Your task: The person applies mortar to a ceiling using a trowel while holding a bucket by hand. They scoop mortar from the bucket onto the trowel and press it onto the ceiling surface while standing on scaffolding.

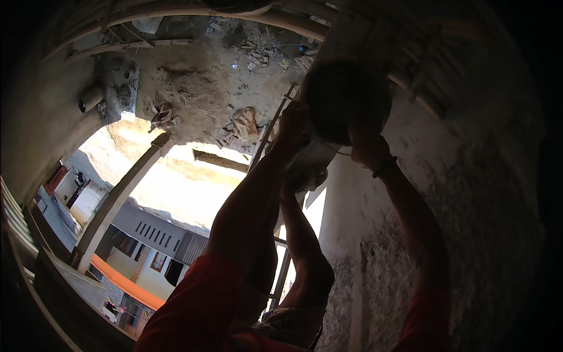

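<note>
A dark round bucket (346, 100) is in front of me at upper centre, its inside too shadowed to make out. My right hand (370, 154) is closed on the bucket's near right rim, with a dark band around the wrist. At the bucket's left side, my left hand (293, 128) is closed against its edge; the fingers are mostly in shadow. A thin wire handle (339, 152) curves below the rim between both hands. Beneath my arms, my bare foot (309, 179) rests on a narrow board, partly hidden by the left arm.
A rough, partly plastered wall (404, 234) rises on the right. Left of my foot runs a thin pole (270, 132). Far below, rubble and a torn sack (245, 123) lie on the dirt floor. A slanting post (120, 199) stands left; bamboo poles (281, 20) cross the far side.
</note>
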The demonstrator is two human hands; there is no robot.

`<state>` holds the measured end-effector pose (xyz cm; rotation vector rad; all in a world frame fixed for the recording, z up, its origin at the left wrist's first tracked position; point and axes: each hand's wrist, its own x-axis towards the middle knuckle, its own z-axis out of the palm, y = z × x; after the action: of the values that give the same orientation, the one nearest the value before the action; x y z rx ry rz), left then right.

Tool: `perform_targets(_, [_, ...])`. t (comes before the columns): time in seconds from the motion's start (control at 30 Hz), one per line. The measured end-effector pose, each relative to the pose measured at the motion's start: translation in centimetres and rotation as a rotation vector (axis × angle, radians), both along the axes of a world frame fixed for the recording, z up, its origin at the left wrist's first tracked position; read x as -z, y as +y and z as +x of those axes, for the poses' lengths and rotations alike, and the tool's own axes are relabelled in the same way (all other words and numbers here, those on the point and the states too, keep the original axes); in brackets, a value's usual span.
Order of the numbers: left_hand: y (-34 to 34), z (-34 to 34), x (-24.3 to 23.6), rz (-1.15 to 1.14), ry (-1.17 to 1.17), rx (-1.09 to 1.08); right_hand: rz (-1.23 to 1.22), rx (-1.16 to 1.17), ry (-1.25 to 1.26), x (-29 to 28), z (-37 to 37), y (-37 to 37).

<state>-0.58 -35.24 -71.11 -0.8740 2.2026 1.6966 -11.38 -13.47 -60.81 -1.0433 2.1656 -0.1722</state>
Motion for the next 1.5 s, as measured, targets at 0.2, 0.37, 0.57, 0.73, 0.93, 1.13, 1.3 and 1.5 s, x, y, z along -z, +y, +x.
perform_targets(0.2, [-1.0,-0.8,-3.0,-0.211,-0.177,-0.109,0.333,-0.047,-0.419,-9.2,-6.9,-7.1])
perform_targets(0.37, [2.0,-2.2,-8.5,-0.516,-0.007,0.255,0.013,0.056,0.093,-4.5,-6.4,-2.5])
perform_targets(0.57, [4.3,0.9,-7.8,-0.745,0.162,0.693,0.105,-0.093,0.154,0.1,-1.9,-0.5])
perform_targets(0.73, [1.6,1.6,-7.6,-0.802,0.148,0.691,0.136,0.103,-0.444,-6.2,-4.3,-2.7])
perform_targets(0.93, [1.9,0.8,-7.6,-0.754,0.286,0.635,0.204,0.198,-0.346,-5.2,-6.0,-4.3])
perform_targets(1.13, [3.8,-1.2,-7.3,-0.654,0.366,0.675,0.317,-0.063,-0.114,-3.7,-8.2,-2.3])
perform_targets(1.3, [1.5,-2.2,-10.2,-0.532,0.382,0.649,0.436,0.286,-0.471,-16.4,-13.5,-3.0])
perform_targets(1.5, [-0.5,-5.5,-7.6,-0.503,0.365,0.258,0.224,0.543,-0.238,-26.0,-12.7,4.7])
